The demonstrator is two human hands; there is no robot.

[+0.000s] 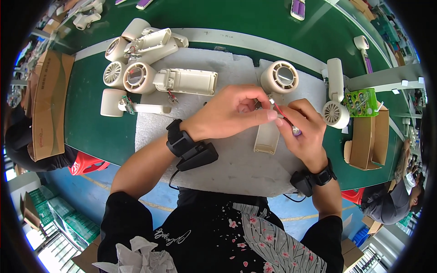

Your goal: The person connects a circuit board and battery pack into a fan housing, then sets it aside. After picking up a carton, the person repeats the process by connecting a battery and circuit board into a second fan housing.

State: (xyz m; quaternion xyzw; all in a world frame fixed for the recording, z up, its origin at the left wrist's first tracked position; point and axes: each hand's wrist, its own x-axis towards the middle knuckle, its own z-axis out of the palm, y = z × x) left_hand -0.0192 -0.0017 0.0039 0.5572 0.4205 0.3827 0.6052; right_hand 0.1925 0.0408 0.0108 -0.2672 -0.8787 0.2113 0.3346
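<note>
Nearest the camera, a black wrist strap (184,143) is being worn on the left forearm and another black strap (314,178) on the right. Just beyond them, the left hand (227,116) is being held curled over a grey foam mat (227,168), its thumb and forefinger pinched on a thin red wire (278,110) and a small metal part (271,99). The right hand (306,129) is being kept closed beside it, fingertips touching those of the left, and a small purple cylinder (296,131) at the wire's end is being gripped between its thumb and fingers. Under the two hands, a cream plastic handle shell (266,137) is lying on the mat. Just past the hands, a round cream fan head (279,77) is standing on the mat's far edge. Further left, a heap of cream handheld fan bodies (145,68) is lying partly on the mat and partly on the green table (91,113). To the right, another fan (336,98) is lying near a green packet (362,102) that is resting on an open cardboard box (369,141).
</note>
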